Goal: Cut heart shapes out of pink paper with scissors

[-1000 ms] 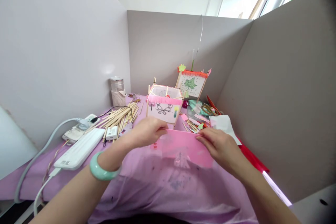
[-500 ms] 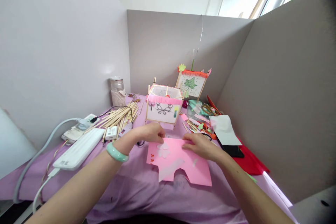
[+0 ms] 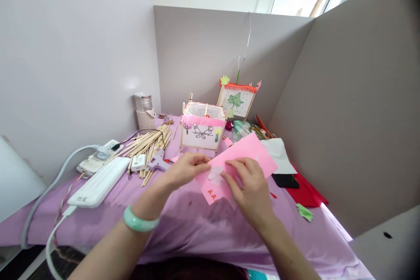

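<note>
My left hand [image 3: 188, 168], with a green bangle at the wrist, pinches the left edge of a sheet of pink paper [image 3: 259, 153]. The sheet is lifted off the cloth and tilted, with cut-out edges and small red figures at its lower left corner. On its face is a pale paper flower [image 3: 215, 174]. My right hand [image 3: 251, 188] lies across the sheet, thumb and forefinger closed at the flower's right side. Part of the flower and the sheet's lower edge are hidden behind this hand.
Behind the hands stands a stick-framed paper lantern [image 3: 203, 133], with another lantern [image 3: 238, 100] farther back. Thin wooden sticks [image 3: 147, 144], a glue gun [image 3: 158, 161] and a white power bank [image 3: 98, 183] lie left. White paper [image 3: 278, 155] and a black phone [image 3: 285, 180] lie right.
The pink sheet has been raised from the cloth and turned, its right end now higher. My right hand has moved from its top edge to the flower. My left hand stays at its left side.
</note>
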